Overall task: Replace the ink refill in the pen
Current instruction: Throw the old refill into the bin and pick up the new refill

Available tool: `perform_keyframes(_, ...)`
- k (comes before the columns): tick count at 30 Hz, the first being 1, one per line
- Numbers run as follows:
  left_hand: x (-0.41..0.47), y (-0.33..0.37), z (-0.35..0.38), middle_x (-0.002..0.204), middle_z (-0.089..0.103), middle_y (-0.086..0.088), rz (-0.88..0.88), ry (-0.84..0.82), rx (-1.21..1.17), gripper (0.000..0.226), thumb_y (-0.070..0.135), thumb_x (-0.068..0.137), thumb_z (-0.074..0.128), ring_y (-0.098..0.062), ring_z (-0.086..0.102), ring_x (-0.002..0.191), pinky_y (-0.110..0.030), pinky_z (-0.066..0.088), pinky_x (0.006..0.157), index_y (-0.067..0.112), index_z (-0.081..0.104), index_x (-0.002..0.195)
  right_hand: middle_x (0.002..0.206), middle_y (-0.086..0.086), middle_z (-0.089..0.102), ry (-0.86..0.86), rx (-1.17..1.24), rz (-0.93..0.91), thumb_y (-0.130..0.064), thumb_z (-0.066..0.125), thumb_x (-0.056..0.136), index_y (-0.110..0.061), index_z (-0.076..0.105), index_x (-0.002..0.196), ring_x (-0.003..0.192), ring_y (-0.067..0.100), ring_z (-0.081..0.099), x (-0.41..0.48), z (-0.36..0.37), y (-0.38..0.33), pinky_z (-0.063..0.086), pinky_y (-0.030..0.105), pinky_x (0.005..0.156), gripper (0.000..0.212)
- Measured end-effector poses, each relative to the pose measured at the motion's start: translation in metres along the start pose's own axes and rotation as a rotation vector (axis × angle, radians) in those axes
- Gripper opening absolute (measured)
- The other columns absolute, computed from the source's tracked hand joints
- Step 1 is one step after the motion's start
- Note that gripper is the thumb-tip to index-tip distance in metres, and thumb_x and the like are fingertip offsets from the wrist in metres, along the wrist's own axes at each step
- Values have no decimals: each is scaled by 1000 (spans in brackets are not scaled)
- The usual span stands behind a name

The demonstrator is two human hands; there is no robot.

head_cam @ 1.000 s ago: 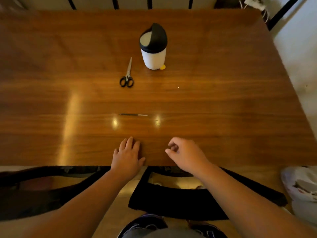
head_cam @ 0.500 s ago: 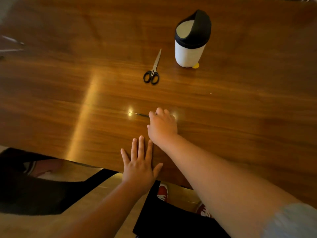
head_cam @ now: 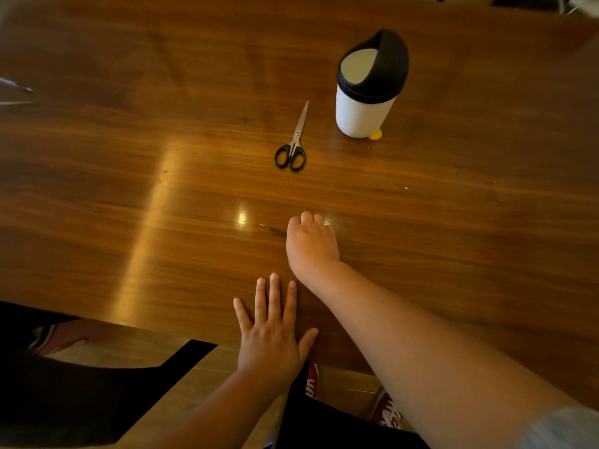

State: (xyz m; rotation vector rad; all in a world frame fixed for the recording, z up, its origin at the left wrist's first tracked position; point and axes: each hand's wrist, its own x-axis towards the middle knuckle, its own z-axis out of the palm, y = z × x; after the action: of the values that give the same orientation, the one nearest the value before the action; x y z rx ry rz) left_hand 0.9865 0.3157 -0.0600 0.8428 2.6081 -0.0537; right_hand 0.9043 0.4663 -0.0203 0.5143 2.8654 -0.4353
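A thin dark ink refill (head_cam: 271, 229) lies on the wooden table (head_cam: 129, 196); only its left tip shows. My right hand (head_cam: 312, 246) is curled down over the rest of the refill, knuckles up, with the fingertips hidden under the hand. My left hand (head_cam: 272, 332) rests flat on the table near the front edge, fingers spread, holding nothing. No pen body is visible.
Black-handled scissors (head_cam: 291, 147) lie shut beyond the refill. A white container with a black swing lid (head_cam: 366, 102) stands behind them, a small yellow piece (head_cam: 375, 134) at its foot. Thin objects (head_cam: 16, 87) lie at the far left edge.
My right hand went from the front edge forward onto the refill and curled over it. My left hand flattened and spread. The view swung to the left.
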Motion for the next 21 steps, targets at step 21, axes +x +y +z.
perform_keyframes(21,-62,-40,10,163,-1,2,83,-12,-125,70,64,92,25,-20,-2,151,-43,9,120,31,9,152,81,2,66,-290,1149,589,-21,45,101,-27,65,99,60,12,54,-210,-47,95,45,24,52,21)
